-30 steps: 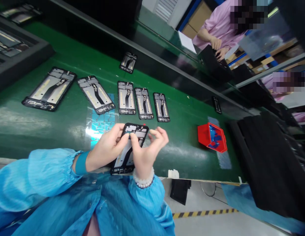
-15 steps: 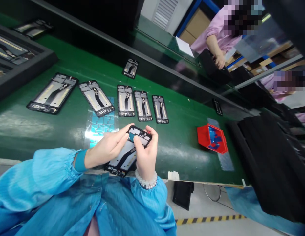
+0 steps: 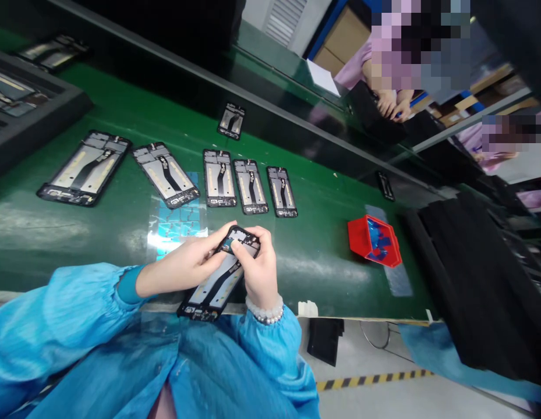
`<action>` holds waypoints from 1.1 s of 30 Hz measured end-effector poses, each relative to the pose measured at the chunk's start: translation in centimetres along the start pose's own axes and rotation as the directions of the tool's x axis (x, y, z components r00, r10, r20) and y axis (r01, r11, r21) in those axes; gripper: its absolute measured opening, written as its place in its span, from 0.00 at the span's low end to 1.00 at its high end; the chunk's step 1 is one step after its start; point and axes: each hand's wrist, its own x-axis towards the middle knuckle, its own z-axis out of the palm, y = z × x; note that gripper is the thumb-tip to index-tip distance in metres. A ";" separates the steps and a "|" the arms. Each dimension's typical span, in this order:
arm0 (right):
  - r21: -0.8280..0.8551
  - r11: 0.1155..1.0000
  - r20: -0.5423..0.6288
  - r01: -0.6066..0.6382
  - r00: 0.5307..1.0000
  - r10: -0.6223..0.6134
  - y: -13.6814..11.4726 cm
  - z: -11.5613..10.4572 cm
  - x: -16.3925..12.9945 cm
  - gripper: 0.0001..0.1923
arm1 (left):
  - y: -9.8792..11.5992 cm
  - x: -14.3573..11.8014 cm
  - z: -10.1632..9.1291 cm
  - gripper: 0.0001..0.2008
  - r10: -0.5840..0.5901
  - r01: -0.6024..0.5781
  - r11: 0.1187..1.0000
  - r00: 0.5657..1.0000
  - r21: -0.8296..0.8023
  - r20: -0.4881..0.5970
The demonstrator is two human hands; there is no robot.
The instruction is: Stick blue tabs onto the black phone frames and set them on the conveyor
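Observation:
Both hands hold a phone frame (image 3: 218, 284), tilted at the front edge of the green bench, with a black flex cable running down its middle. My left hand (image 3: 185, 263) is closed along its left edge near the top. On the other side, my right hand (image 3: 257, 262) grips the upper right edge, its thumb pressing near a small teal piece (image 3: 229, 241) by the top. Just behind lies a clear sheet with shiny blue stickers (image 3: 178, 220). Beyond it several similar phone frames (image 3: 220, 177) lie in a row.
A red bin (image 3: 360, 240) with blue scraps stands to the right, on a clear strip (image 3: 399, 280). Black foam (image 3: 475, 291) is stacked at the far right. At the left is a dark tray (image 3: 73, 110) with phone frames. Across the bench a person's hands (image 3: 395, 106) work.
My thumb has shifted slightly on the phone frame's upper part, and the left fingers have drawn back from the teal piece. The frame has moved slightly down and left.

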 end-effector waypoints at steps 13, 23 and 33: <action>-0.633 0.496 0.222 0.594 0.753 -0.619 -1.8 -0.4 -0.2 0.05 | -0.2 0.1 0.2 0.32 -0.072 0.067 0.992 0.997 -0.111 -0.039; -0.649 0.340 0.352 0.681 0.664 -0.660 -1.8 -0.1 0.3 0.07 | 0.6 -0.1 0.1 0.34 -0.052 0.053 0.998 0.998 0.042 -0.024; -0.723 0.590 -0.060 0.359 0.818 -0.572 -1.2 1.6 -1.5 0.04 | -1.3 0.1 1.5 0.34 -0.127 0.074 0.946 0.981 -0.316 -0.148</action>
